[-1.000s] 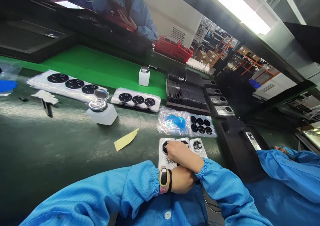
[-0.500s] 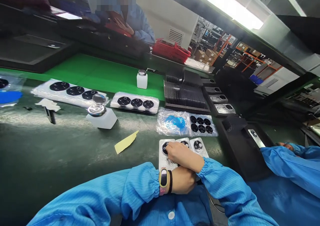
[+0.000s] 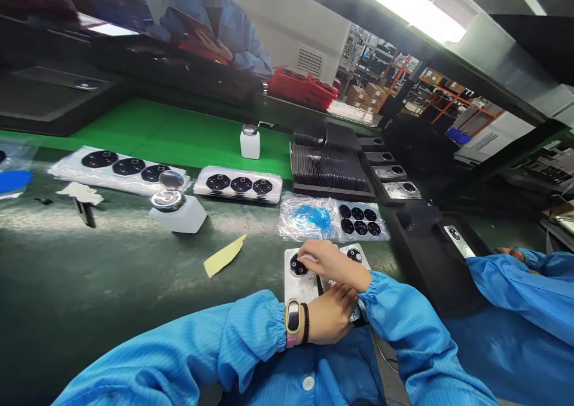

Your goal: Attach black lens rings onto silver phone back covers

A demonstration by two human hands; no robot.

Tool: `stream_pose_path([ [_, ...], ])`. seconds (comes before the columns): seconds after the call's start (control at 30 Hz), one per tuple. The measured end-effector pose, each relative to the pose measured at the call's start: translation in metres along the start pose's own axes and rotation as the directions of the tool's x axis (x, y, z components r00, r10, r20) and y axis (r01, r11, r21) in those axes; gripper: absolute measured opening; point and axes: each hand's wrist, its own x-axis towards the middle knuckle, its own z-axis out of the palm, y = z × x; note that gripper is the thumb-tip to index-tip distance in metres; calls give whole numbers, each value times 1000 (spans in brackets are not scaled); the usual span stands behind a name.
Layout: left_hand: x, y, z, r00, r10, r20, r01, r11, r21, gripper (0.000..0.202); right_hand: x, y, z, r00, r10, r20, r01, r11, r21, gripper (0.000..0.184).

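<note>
While silver plates (image 3: 296, 286) lie on the near side of the sheet of black discs (image 3: 360, 219), the right hand (image 3: 323, 258) curls over one plate's dark inset (image 3: 296, 266); the left hand (image 3: 329, 317) sits farther from that sheet. Whether either grips anything cannot be told.

Lit from above by a blown-out lamp (image 3: 412, 8), pale glare cast on the bench (image 3: 134, 265) at left, plastic bag (image 3: 287, 225) streaked with highlights, upper-left corner dimmed, outer edges visibly stretched
</note>
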Motion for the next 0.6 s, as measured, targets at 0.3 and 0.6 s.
stream_pose_path([
  [0.3, 0, 3, -2, 1000, 22, 20, -22, 999, 42, 34, 9, -8, 8, 999, -18, 26, 21, 994, -110, 8],
  [0.6, -2, 1, 3, 998, 58, 17, -59, 995, 81, 26, 12, -16, 8, 994, 2, 109, 20, 980, -197, 16],
])
